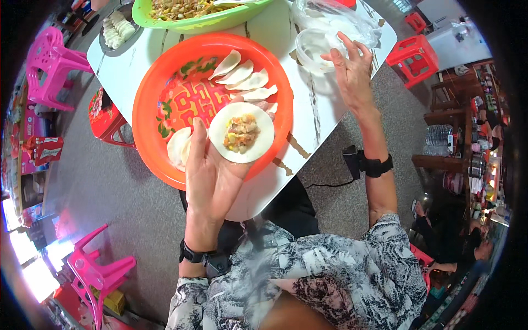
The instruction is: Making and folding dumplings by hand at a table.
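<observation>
My left hand [212, 181], palm up, holds a round white dumpling wrapper [221, 135] on its fingers, the thumb standing apart. A mound of chopped filling [241, 133] sits in the middle of the flat wrapper. Beneath that hand is a large red-orange tray [144, 118] with a printed floor pattern. Folded dumplings [250, 81] lie in a row along its right side, and more dumplings [179, 147] rest at its lower left, partly hidden by my hand. My right hand [355, 74] is over the edge of a clear plastic tub [312, 58], its fingers apart and nothing visible in them.
A green bowl of filling [192, 23] stands at the table's far side. Left of it is a dark plate [124, 47] with white wrappers or dough pieces. A clear plastic bag [357, 25] lies beside the tub. Pink chairs [49, 69] and red stools [412, 60] surround the white table [324, 104].
</observation>
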### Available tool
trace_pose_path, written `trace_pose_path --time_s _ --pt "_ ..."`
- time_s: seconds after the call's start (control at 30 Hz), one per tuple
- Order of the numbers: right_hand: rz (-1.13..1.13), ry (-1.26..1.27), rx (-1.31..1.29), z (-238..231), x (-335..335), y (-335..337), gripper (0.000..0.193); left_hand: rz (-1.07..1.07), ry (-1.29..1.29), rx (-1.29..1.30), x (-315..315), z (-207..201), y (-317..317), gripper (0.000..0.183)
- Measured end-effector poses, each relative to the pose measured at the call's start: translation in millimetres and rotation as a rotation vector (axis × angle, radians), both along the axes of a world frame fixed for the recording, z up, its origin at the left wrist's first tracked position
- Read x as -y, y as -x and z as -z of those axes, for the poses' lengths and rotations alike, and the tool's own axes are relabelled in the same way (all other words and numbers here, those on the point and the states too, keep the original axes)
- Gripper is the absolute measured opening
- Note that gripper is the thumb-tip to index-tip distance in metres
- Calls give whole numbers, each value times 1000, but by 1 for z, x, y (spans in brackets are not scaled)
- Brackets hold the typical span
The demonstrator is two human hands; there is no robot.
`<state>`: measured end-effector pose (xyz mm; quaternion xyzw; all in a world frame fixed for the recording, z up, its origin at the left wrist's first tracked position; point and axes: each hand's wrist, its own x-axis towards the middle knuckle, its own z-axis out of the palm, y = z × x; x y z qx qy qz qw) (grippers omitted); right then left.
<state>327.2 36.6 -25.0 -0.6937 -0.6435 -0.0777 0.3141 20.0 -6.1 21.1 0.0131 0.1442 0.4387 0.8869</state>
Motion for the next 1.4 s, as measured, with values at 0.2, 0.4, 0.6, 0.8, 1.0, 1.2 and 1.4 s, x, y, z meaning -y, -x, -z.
trace_pose_path --time_s 0.2,0.4,0.6,0.8,1.0,1.2,1.4 --pt "-2 -77 -3 -16 4 7 54 29 -43 31 -4 5 -4 62" --pt "-4 58 71 -7 -2 -1 55 51 -111 150 -7 12 -3 63" --pt "7 32 85 -6 1 4 53 -9 -14 -74 -2 8 -1 63" --pt "-203 -159 -92 -56 19 33 42 -32 -49 101 -4 17 7 63" --pt "-544 28 0 -81 74 119 47 10 -70 -41 -9 6 -8 61" --pt "-657 95 -42 -68 81 143 47 78 -78 196 -4 9 -6 55" --pt "-564 61 -58 -78 89 132 24 24 -134 -34 -3 0 -5 51"
